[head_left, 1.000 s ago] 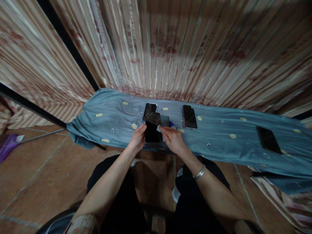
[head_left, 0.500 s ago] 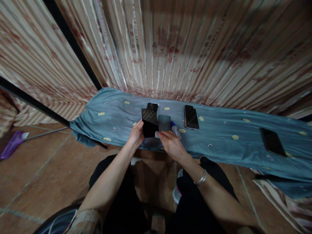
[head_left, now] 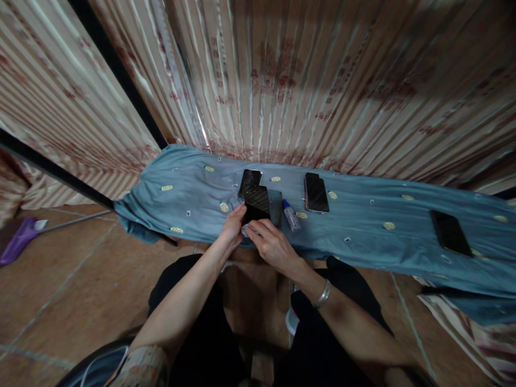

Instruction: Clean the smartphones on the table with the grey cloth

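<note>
My left hand (head_left: 233, 227) grips a black smartphone (head_left: 257, 200) by its left edge, screen facing up. Against the phone's near end, my right hand (head_left: 272, 243) pinches a small pale cloth (head_left: 245, 230), mostly hidden by the fingers. Behind the held phone lies another phone (head_left: 249, 178), partly covered by it from this angle. A greyish translucent phone case (head_left: 276, 207) sits just to its right. Beside that case rests a small clear bottle (head_left: 291, 216) with a blue cap, close to my right hand but apart from it.
Stacked dark phones (head_left: 316, 193) lie right of the bottle, and another phone (head_left: 450, 233) is farther right. All rest on a narrow bench under a blue cloth (head_left: 371, 236). A striped curtain (head_left: 282, 80) hangs behind; a black pole (head_left: 121, 75) stands left. A purple dustpan (head_left: 20, 239) is on the floor.
My right hand has moved left with the cloth, across the near end of the phone. The held phone has shifted slightly right and nearer, showing more of the phone behind.
</note>
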`<state>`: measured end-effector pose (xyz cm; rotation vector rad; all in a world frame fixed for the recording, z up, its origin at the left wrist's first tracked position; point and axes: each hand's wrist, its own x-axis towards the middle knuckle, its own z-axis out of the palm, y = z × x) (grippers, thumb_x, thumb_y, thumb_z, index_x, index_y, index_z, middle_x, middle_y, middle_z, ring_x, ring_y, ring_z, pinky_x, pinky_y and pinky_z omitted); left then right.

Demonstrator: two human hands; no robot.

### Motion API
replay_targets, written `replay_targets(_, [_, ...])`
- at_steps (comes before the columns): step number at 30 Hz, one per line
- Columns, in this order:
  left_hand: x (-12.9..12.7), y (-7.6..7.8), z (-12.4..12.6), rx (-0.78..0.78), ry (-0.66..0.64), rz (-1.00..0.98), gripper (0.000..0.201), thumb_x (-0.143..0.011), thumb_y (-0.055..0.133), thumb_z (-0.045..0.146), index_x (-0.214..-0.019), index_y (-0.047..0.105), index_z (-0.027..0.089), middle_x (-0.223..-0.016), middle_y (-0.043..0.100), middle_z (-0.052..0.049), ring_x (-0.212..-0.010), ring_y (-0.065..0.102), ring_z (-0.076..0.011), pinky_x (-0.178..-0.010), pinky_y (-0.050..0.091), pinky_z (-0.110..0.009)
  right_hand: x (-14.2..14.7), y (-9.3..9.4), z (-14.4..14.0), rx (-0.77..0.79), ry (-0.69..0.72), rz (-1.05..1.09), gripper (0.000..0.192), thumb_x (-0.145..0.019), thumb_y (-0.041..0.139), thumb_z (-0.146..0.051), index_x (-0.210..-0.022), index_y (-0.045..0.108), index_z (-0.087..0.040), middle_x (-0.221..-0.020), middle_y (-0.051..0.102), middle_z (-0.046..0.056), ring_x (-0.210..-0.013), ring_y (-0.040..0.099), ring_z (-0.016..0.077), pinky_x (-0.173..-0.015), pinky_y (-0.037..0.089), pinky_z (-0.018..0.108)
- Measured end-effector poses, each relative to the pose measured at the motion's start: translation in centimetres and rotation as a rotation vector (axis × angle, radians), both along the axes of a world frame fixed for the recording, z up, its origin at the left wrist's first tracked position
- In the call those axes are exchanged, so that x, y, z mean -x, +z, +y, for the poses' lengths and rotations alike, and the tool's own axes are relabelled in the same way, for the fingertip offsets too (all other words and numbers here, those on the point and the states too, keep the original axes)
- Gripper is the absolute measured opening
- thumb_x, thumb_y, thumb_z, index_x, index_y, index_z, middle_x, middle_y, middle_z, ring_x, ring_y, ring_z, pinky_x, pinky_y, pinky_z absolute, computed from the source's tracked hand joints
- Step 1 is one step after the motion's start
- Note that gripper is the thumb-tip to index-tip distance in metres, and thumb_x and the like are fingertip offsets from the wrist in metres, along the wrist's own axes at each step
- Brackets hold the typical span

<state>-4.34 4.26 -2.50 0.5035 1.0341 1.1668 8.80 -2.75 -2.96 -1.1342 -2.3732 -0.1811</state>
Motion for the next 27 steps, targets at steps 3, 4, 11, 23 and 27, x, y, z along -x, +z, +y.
replay_targets(3, [-0.1, -0.2, -0.3, 0.008, -0.018, -0.009, 0.015, -0.095, 0.063, 0.018, -0.1, 0.077, 0.017, -0.096, 0.081, -0.004, -0.11, 0.073, -0.0186, -0.097, 0.055, -0.026, 0.1, 0.0, 0.5, 0.048, -0.015, 0.024, 0.033, -0.102, 0.051, -0.007, -0.122, 0.076, -0.018, -0.12, 0.074, 0.014, -0.108, 0.065, 0.0263, -0.101, 0.06, 0.04])
replay_targets(4, [0.0, -0.3, -0.4, 0.005, -0.034, -0.018, 0.014, -0.096, 0.064, 0.023, -0.099, 0.077, 0.018, -0.096, 0.081, -0.004, -0.108, 0.073, -0.0184, -0.095, 0.055, -0.025, 0.0, 0.0, 0.7, 0.062, -0.026, 0.035, 0.033, -0.102, 0.052, -0.007, -0.122, 0.076, -0.018, -0.119, 0.074, 0.014, -0.108, 0.065, 0.0267, -0.102, 0.059, 0.041])
replay_targets(11, [-0.2, -0.9, -1.3, 0.043, -0.224, -0.062, 0.042, -0.096, 0.063, 0.059, -0.109, 0.077, 0.022, -0.084, 0.077, -0.004, -0.092, 0.074, -0.0203, -0.076, 0.057, -0.027, -1.0, 0.5, 2.7, 0.127, -0.108, 0.087, 0.039, -0.101, 0.051, -0.006, -0.128, 0.075, -0.019, -0.123, 0.074, 0.015, -0.114, 0.064, 0.0297, -0.102, 0.06, 0.046])
replay_targets(23, [-0.5, -1.7, -2.5, -0.005, -0.295, -0.053, 0.043, -0.071, 0.09, 0.027, -0.112, 0.081, 0.018, -0.072, 0.074, 0.0, -0.065, 0.064, -0.0145, -0.065, 0.05, -0.026, -2.8, 0.2, 5.3, 0.149, -0.168, 0.156, 0.039, -0.101, 0.051, -0.009, -0.13, 0.074, -0.018, -0.127, 0.074, 0.016, -0.116, 0.063, 0.0305, -0.104, 0.058, 0.048])
replay_targets(27, [-0.3, -1.8, -2.6, -0.002, -0.303, -0.029, 0.051, -0.072, 0.089, 0.025, -0.121, 0.08, 0.019, -0.08, 0.078, -0.003, -0.078, 0.071, -0.0188, -0.077, 0.055, -0.031, -3.0, 0.1, 5.9, 0.164, -0.196, 0.166, 0.04, -0.1, 0.05, -0.007, -0.129, 0.075, -0.02, -0.126, 0.074, 0.015, -0.117, 0.064, 0.03, -0.106, 0.056, 0.047])
